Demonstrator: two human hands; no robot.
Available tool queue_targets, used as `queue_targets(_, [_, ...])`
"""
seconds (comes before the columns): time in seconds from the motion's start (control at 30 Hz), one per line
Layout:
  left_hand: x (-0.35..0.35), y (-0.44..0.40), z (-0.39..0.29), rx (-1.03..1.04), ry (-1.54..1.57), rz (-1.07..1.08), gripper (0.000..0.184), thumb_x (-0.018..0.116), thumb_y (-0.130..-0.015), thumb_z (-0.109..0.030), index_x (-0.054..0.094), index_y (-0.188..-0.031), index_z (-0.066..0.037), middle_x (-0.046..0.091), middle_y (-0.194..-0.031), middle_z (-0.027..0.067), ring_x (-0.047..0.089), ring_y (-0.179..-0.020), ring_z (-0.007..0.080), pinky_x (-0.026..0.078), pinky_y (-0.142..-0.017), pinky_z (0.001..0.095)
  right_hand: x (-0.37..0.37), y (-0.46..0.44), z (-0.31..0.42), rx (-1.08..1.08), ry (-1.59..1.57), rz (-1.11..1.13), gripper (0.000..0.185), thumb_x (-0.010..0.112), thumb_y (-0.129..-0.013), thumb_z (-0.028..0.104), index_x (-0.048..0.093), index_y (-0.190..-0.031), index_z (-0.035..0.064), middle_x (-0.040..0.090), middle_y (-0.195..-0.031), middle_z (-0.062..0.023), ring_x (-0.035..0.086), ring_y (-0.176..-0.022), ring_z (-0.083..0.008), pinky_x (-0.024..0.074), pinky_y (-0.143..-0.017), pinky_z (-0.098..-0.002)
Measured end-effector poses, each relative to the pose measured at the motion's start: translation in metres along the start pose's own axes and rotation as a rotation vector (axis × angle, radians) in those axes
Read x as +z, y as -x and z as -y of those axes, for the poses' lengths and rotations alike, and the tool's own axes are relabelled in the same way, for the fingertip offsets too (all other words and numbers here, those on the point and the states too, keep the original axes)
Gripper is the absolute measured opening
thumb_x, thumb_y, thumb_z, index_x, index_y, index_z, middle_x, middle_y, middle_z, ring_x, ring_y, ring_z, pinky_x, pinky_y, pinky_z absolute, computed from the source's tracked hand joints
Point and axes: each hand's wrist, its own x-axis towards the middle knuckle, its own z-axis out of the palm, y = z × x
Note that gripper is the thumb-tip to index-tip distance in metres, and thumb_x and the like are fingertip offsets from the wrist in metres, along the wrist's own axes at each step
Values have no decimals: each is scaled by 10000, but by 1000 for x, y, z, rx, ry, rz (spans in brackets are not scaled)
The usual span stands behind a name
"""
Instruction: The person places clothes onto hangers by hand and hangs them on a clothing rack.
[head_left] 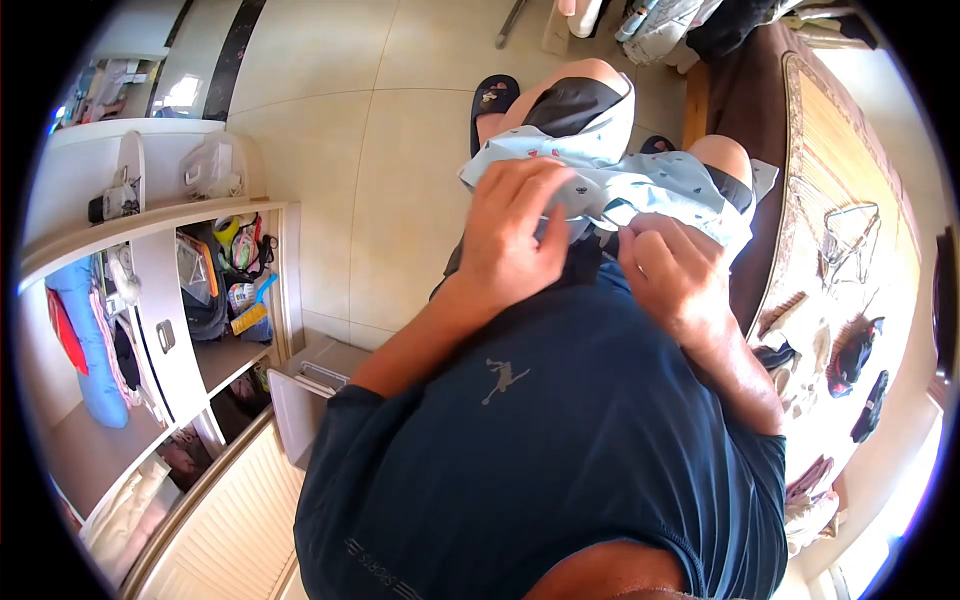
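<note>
One printed cloth (690, 190), gripped by right fingers (655, 248), left fingers (540, 185), hold unclear; cabinet (230, 368) holding yellow brush (251, 318)

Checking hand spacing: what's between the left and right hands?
Head view: patterned cloth between left hand and right hand, plus some dark fabric.

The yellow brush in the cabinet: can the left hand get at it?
Probably not without leaning: the open cabinet leaves the yellow brush exposed, but it lies off to the side, and the left hand is at the light blue cloth.
</note>
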Motion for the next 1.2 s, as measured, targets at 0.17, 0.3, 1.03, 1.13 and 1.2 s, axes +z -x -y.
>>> queue_targets(0.17, [-4, 29, 37, -120, -350, 119, 765, 808, -721, -29, 524, -1430, -73, 479, -1479, 201, 477, -1334, 397, 368, -1108, 500, 5, -2, 5, -82, 66, 13, 171, 753, -791, 4, 598, -854, 36, 656, -849, -86, 685, -692, -230, 551, -595, -349])
queue_targets(0.3, [0, 28, 48, -133, -272, 9, 766, 806, -733, -46, 514, -1439, -88, 458, -1498, 204, 446, -1379, 395, 360, -1126, 500, 7, -10, 8, -47, 68, -24, 243, 767, -816, -39, 542, -779, 44, 670, -828, -90, 690, -674, -263, 561, -598, -370])
queue_targets(1.03, [-28, 16, 83, 110, -82, -61, 295, 684, -790, 64, 739, -1070, -14, 726, -1156, 156, 669, -1153, 345, 498, -1016, 431, 28, -18, 25, -115, 92, -14, 170, 735, -775, -6, 579, -834, 28, 634, -817, -100, 671, -660, -243, 548, -586, -360])
queue_targets(1.13, [-38, 9, 62, 149, -51, -10, 307, 742, -767, -8, 742, -1073, -26, 703, -1171, 158, 650, -1156, 347, 487, -1010, 435, 35, -13, 25, -78, 78, -57, 162, 730, -791, 10, 585, -861, 31, 637, -835, -95, 669, -666, -234, 544, -583, -360])
queue_targets(1.2, [-33, 12, 46, 156, -46, 10, 330, 774, -748, -47, 744, -1077, -31, 691, -1160, 157, 644, -1122, 344, 486, -989, 437, 37, -11, 26, -60, 82, -39, 160, 728, -796, 17, 587, -871, 32, 637, -843, -93, 671, -674, -234, 544, -585, -358])
